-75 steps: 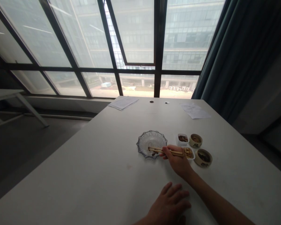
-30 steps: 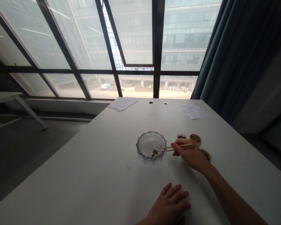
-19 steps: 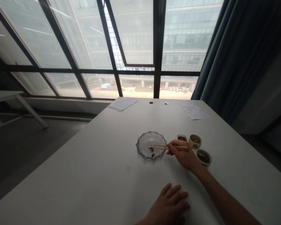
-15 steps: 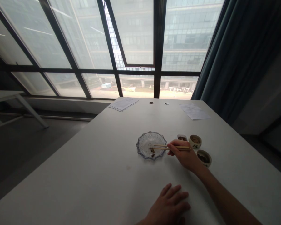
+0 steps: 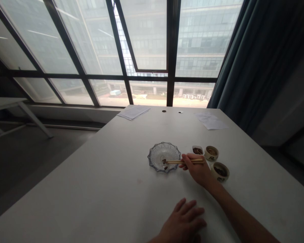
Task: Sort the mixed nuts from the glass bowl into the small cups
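My right hand (image 5: 195, 166) is closed around a pair of wooden chopsticks (image 5: 176, 162). Their tips reach over the clear glass dish (image 5: 154, 166) with a scalloped rim and come close together by a few small dark brown pieces (image 5: 165, 167). Whether a piece is pinched between the tips I cannot tell. My left hand (image 5: 183, 219) lies on the table near the front, fingers spread, holding nothing. Beyond my right hand stand a small white dish (image 5: 198, 147) of brown pieces, a round pot (image 5: 211, 153) and a second round pot (image 5: 220, 172) with dark contents.
The white table (image 5: 103, 175) extends toward the windows. A stack of papers (image 5: 133, 112) lies at its far left, and loose sheets (image 5: 211, 120) lie at the far right. Two round holes (image 5: 164, 111) are near the back edge. A dark blue curtain (image 5: 245, 67) hangs on the right.
The chopstick tips have come together over the dark pieces in the glass dish. My right hand has shifted slightly down, uncovering the small white dish. My left hand stays put.
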Tool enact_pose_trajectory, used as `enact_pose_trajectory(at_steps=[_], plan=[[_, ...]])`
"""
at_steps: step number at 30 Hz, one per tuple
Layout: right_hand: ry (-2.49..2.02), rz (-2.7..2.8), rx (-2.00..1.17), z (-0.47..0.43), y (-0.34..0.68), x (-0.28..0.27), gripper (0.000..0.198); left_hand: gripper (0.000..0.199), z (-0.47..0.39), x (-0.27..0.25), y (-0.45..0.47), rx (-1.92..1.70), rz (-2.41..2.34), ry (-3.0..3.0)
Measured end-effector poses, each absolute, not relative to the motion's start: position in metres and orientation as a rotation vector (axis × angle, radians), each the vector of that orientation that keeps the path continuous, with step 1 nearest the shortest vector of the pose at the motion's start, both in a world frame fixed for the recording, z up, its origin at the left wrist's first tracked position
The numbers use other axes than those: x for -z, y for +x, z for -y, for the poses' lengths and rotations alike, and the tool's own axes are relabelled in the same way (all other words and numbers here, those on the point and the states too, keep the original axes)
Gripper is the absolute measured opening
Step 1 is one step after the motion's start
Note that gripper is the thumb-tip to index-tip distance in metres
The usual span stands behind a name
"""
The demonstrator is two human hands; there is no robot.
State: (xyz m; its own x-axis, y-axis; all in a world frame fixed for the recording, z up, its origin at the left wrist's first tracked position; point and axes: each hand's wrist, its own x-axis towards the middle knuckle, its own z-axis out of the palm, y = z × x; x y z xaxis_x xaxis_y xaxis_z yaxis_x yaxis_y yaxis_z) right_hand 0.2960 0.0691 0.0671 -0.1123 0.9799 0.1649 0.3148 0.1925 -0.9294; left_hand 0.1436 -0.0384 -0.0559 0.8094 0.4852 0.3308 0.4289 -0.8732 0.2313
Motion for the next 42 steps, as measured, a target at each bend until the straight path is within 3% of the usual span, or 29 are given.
enact_pose_trajectory(at_steps=[5, 14, 23, 31, 42], plan=[[-1.267, 1.443, -0.888, -0.068, 0.315, -0.093, 0.048, 0.027, 0.039, 0.057, 0.143, -0.566, -0.728, 2.835], [-1.455, 1.277, -0.458, -0.071, 0.389, -0.136, 0.041, 0.028, 0.04, 0.054, 0.142, -0.514, -0.729, 2.833], [-1.435, 1.381, -0.519, -0.072, 0.379, -0.132, 0.04, 0.027, 0.041, 0.053, 0.142, -0.53, -0.733, 2.83], [-1.261, 1.809, -1.013, -0.062, 0.324, -0.116, 0.035, 0.029, 0.039, 0.058, 0.143, -0.561, -0.73, 2.862], [-1.258, 1.803, -1.059, -0.073, 0.31, -0.089, 0.033, 0.028, 0.041, 0.056, 0.144, -0.566, -0.74, 2.87]])
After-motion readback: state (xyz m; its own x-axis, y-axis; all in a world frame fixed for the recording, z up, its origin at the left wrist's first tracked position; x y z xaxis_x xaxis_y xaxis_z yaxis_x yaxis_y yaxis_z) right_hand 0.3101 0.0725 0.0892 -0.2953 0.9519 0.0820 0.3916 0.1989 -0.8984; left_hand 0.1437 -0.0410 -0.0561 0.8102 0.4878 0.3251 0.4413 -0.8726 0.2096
